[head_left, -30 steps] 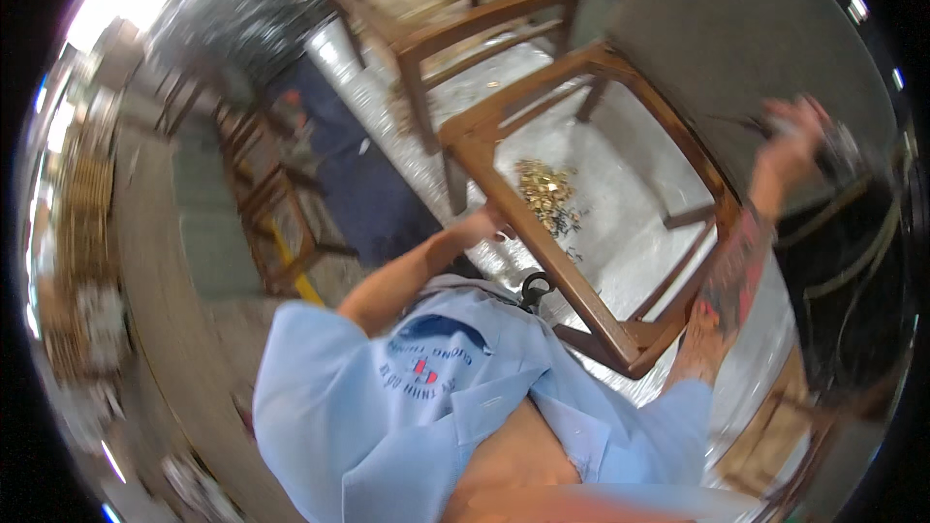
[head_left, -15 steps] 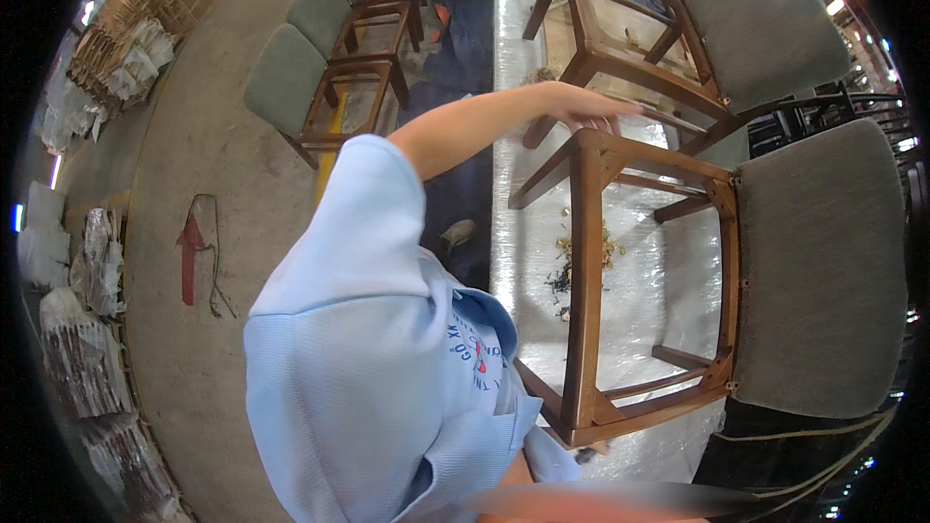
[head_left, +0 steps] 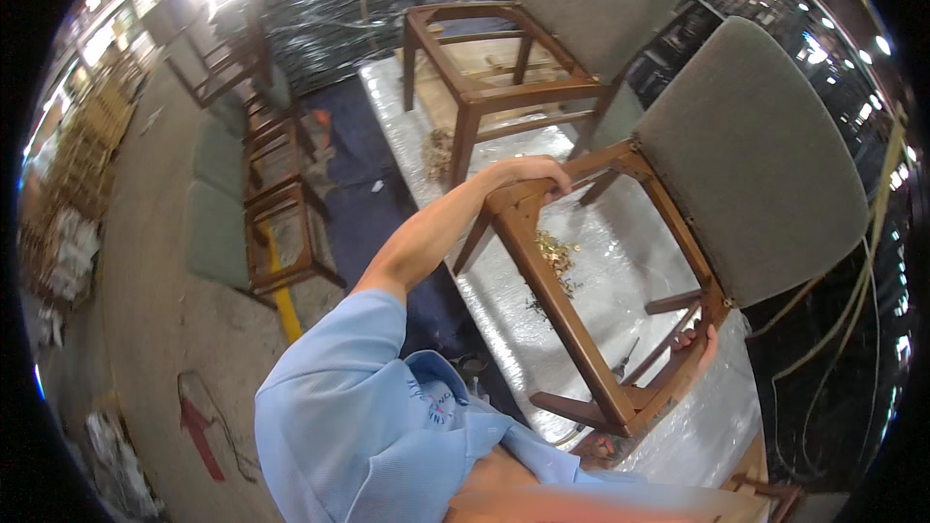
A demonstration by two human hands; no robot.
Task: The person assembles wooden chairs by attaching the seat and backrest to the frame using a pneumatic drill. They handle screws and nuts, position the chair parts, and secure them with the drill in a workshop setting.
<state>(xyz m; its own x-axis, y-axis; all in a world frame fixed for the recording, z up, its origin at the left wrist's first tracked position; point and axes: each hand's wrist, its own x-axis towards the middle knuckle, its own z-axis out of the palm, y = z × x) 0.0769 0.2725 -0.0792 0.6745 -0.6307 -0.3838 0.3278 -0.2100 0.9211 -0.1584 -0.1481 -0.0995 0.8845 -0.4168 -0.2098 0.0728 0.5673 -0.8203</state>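
Observation:
A brown wooden chair without a seat panel stands on a plastic-wrapped tabletop. Its grey upholstered backrest is on the right side. My left hand is closed over the far rail of the seat frame, close to the front corner. On the near rail, by the backrest, the fingers of my right hand wrap round the wood; that forearm is mostly hidden. Loose gold-coloured fasteners lie on the wrap inside the frame, with small dark ones beside them. A thin dark tool shows through the frame's near end.
A second seatless chair stands farther along the tabletop. On the floor at left are more grey-backed chairs. Dark wrapped stacks rise at the back. Pale straps hang at the right, and a red arrow marks the floor.
The view has turned. My left hand has closed over the chair's far rail, and my right hand now shows on the near rail. The chair now appears at a slant.

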